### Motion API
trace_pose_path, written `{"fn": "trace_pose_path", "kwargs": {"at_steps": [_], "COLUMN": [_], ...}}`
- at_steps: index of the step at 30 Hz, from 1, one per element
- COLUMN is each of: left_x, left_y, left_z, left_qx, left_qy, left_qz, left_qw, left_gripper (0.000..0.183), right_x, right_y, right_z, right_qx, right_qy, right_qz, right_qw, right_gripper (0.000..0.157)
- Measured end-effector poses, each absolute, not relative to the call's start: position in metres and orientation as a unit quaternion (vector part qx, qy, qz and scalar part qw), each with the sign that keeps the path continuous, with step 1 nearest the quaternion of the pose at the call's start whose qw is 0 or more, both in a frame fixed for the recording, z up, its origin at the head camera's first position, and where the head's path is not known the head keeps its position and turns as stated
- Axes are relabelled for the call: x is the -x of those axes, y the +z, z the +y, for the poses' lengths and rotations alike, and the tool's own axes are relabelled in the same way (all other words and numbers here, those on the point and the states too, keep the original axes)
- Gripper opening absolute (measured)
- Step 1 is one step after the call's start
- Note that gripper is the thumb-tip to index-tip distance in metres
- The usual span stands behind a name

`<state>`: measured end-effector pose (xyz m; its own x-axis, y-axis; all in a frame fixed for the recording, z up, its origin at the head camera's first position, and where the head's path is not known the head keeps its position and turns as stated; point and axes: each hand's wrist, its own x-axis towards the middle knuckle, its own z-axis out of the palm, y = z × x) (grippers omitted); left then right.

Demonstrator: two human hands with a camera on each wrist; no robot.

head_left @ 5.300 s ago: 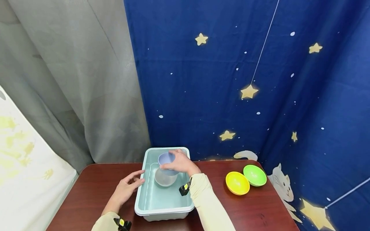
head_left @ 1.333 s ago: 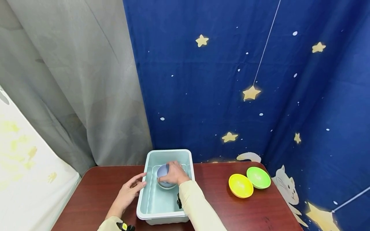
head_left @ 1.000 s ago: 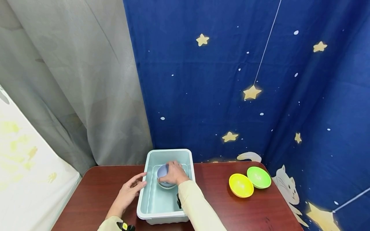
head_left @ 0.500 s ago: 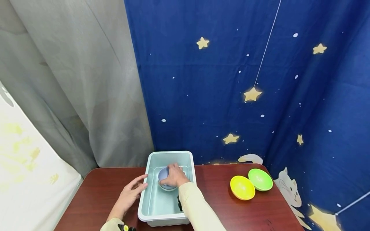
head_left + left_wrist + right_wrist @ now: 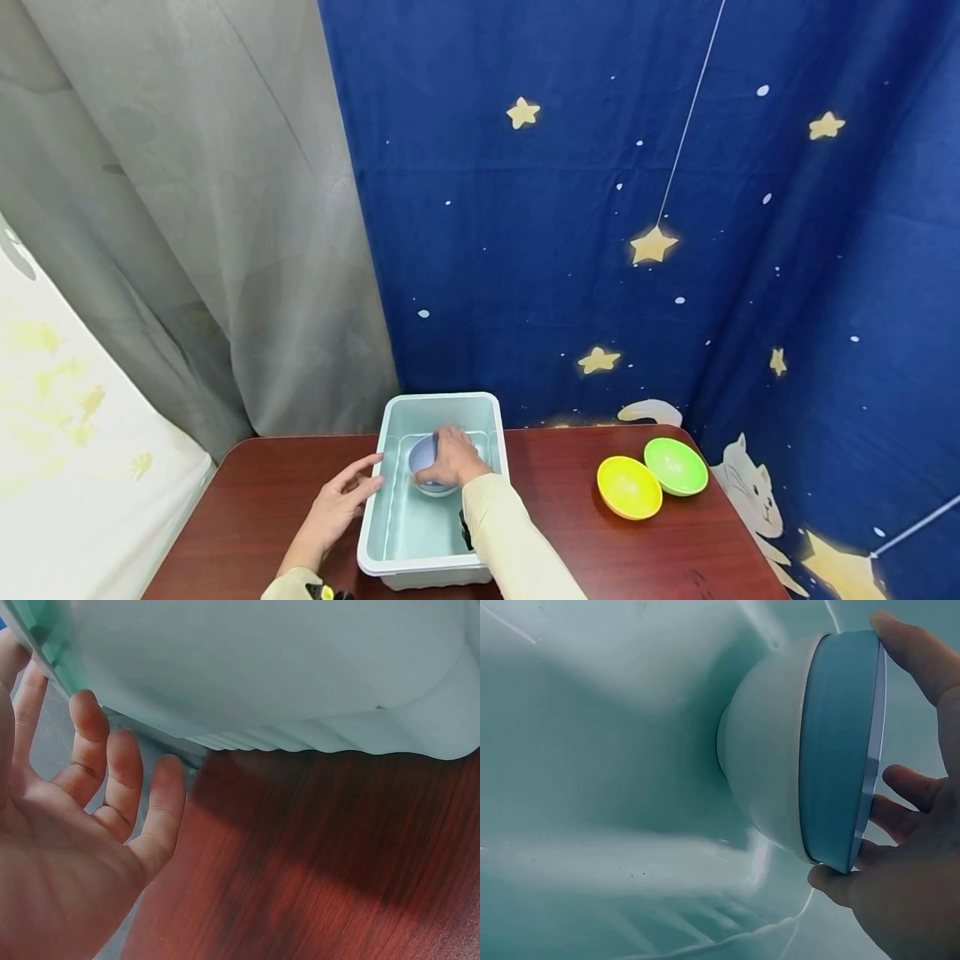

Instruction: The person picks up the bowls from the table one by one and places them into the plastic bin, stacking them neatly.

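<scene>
The right grip (image 5: 453, 460) holds the blue bowl (image 5: 840, 746) by its rim, thumb on one side and fingertips on the other. Directly beneath that grip, the blue bowl sits nested inside the white bowl (image 5: 769, 742), with a band of blue standing above the white rim all along the visible side. Whether it is fully seated I cannot tell. The likeliest trouble is uneven pressure: the white bowl rests on a narrow foot, so a push from one side could tip it or slide it along the floor of the bin (image 5: 420, 533). If the two bowls wedge together, a lift of the right grip might carry both, and the lower one could then drop.

The left grip (image 5: 333, 504) is loosely spread, holding nothing, its fingertips at the near rim of the bin. So light a touch would probably not steady the bin if the black wrist device (image 5: 467, 531), just below the right grip, catches a wall.

Well out to the right of both grips, the yellow bowl (image 5: 629, 489) and green bowl (image 5: 677, 467) lie close together on the tabletop (image 5: 562, 471); a careless sweep of the right sleeve (image 5: 513, 533) could shove them toward the edge.
</scene>
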<state>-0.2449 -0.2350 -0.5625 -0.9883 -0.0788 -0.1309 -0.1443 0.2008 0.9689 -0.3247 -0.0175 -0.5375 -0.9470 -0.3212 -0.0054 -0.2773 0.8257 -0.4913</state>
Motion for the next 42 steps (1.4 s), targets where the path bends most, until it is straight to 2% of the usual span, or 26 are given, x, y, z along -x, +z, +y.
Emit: {"fn": "trace_pose_path", "kwargs": {"at_steps": [7,14,22,42], "left_x": [0.2453,0.2439,0.2446,0.2455], "left_y": [-0.5622,-0.5628,-0.5641,-0.5645], "left_z": [-0.2367,-0.2371,-0.2371,-0.237], "left_qx": [0.069,0.068,0.069,0.069], "left_qy": [0.627,0.626,0.623,0.618], "left_qz": [0.775,0.776,0.779,0.783], "left_qw": [0.021,0.02,0.022,0.022], "left_gripper": [0.05,0.051,0.05,0.051], "right_x": [0.3218,0.3218,0.3233,0.3224], "right_y": [-0.5344,-0.5358,-0.5372,-0.534], "right_z": [-0.0176,-0.0181,-0.0168,-0.0156], "right_qx": [0.138,0.145,0.15,0.146], "right_qy": [-0.282,-0.279,-0.267,-0.268], "right_qz": [0.947,0.947,0.95,0.95], "right_qw": [0.067,0.063,0.065,0.061], "right_gripper": [0.094,0.09,0.093,0.09]}}
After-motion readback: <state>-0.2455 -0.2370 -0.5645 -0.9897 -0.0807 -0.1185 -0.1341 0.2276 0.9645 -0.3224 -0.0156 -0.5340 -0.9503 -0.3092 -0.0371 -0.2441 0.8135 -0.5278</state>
